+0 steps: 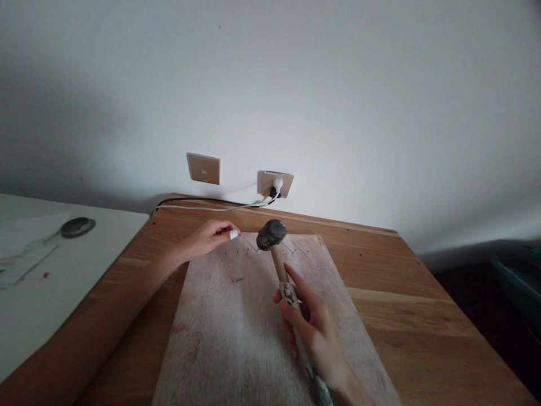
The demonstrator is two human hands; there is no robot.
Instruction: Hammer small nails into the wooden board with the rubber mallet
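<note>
My right hand [310, 318] is wrapped round the handle of a hammer [271, 234], whose thick dark head is raised over a pale board [215, 332]. At the board's far left edge, my left hand [211, 237] has its fingers pinched together. A white patch shows on or at its fingertips; what they hold, if anything, is too small to make out. Several thin nails stand in a row along the far part of the board, the hammer head partly covering the row. A loose nail [237, 279] lies on the board nearer to me.
Under the board is a wooden tabletop [397, 316] against the wall. Plugs and cables sit in a wall socket [285, 181] behind it, beside another wall plate [203, 168]. A white table [105, 237] on the left has a dark round grommet [78, 227].
</note>
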